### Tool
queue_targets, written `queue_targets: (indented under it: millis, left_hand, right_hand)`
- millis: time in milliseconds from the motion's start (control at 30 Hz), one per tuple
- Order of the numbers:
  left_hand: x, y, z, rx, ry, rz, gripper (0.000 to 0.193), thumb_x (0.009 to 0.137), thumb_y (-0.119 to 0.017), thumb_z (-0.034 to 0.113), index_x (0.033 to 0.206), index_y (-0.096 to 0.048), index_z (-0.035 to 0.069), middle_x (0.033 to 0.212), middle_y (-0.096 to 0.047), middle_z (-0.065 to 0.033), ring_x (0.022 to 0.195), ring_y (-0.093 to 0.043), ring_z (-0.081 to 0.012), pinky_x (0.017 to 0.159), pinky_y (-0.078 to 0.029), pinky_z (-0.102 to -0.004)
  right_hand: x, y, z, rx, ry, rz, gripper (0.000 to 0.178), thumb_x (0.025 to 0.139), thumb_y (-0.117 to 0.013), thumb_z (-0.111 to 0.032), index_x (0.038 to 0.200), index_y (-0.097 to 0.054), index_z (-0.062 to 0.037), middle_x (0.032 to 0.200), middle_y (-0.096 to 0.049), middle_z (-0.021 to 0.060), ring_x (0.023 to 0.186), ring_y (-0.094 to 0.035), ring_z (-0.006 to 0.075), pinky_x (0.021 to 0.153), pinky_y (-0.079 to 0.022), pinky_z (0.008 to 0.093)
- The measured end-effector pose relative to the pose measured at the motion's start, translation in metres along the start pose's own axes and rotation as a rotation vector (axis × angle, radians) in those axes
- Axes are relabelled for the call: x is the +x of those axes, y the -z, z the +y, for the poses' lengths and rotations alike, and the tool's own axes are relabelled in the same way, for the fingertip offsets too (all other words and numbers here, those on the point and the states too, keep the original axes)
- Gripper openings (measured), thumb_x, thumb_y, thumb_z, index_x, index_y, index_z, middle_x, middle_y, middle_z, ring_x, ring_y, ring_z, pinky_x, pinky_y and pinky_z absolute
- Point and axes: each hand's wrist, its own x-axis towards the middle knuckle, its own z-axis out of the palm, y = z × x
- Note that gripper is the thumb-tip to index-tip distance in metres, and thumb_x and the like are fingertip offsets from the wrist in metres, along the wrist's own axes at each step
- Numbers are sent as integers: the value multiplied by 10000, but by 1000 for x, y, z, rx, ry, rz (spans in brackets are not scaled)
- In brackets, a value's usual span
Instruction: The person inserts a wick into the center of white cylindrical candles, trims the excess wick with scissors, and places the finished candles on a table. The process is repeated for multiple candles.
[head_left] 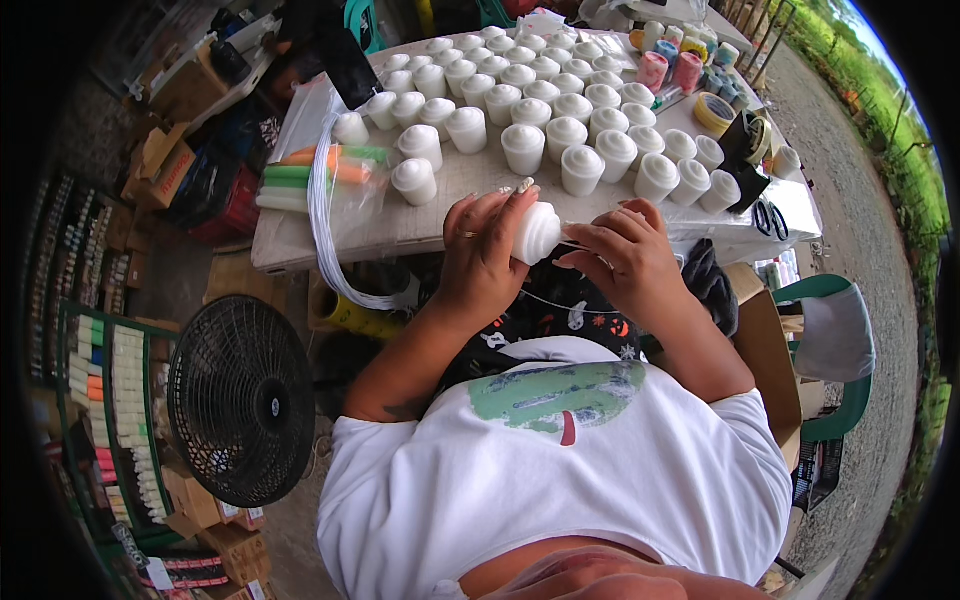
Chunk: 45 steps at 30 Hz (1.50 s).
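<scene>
My left hand [490, 245] is wrapped round a white, swirl-topped candle [538, 235], tipped on its side in front of the table's near edge. Its swirled end faces my right hand [622, 250], whose thumb and fingers are pinched together close to that end. A thin white strand, like a wick, shows at the pinch and again below the hands; its full course is hidden. On the table [440, 225] beyond, many similar white candles [524, 148] stand upright in rows. A looped bundle of white wicks [322, 215] hangs over the table's left edge.
Orange, green and white sticks [325, 172] lie in plastic at the table's left. Red and blue candles [687, 72], yellow tape [714, 113] and scissors [769, 218] are at the right. A black fan [242, 400] stands left of me; a green chair [840, 410] is right.
</scene>
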Motion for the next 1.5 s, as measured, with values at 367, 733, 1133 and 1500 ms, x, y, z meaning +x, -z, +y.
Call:
queue_targets:
  millis: [367, 733, 1133, 1500]
  left_hand:
    - [-3, 6, -5, 57, 53, -89, 907, 609, -777, 6, 1391, -320, 45, 1250, -595, -48, 1148, -491, -267, 1019, -294, -441]
    - [-4, -1, -16, -1347, 940, -268, 468, 878, -662, 143, 1295, -466, 55, 1133, -589, -65, 992, -607, -179, 836, -532, -359]
    - [-2, -6, -4, -1772, 1215, -149, 501, 970, -401, 510, 1194, -495, 72, 1061, -632, -117, 948, -650, -222, 757, -563, -360]
    - [5, 9, -13, -1851, 1002, 44, 492, 883, -615, 185, 1336, -442, 100, 1167, -557, -100, 1039, -592, -242, 898, -511, -446]
  right_hand:
    - [-16, 12, 12, 40, -95, -73, 167, 800, -700, -123, 961, -662, -142, 838, -627, -3, 835, -617, 189, 993, -330, 483]
    - [18, 12, -4, -72, 104, 200, 323, 749, -714, -55, 1062, -661, -113, 923, -616, 31, 903, -595, 195, 943, -379, 441]
    - [-5, -23, -3, 326, 257, 151, 310, 717, -729, -42, 1017, -663, -80, 914, -611, 46, 827, -576, 232, 765, -440, 364]
    - [-7, -5, -17, 593, 314, 112, 171, 801, -651, -13, 960, -618, -68, 1001, -642, 68, 904, -572, 272, 811, -441, 367]
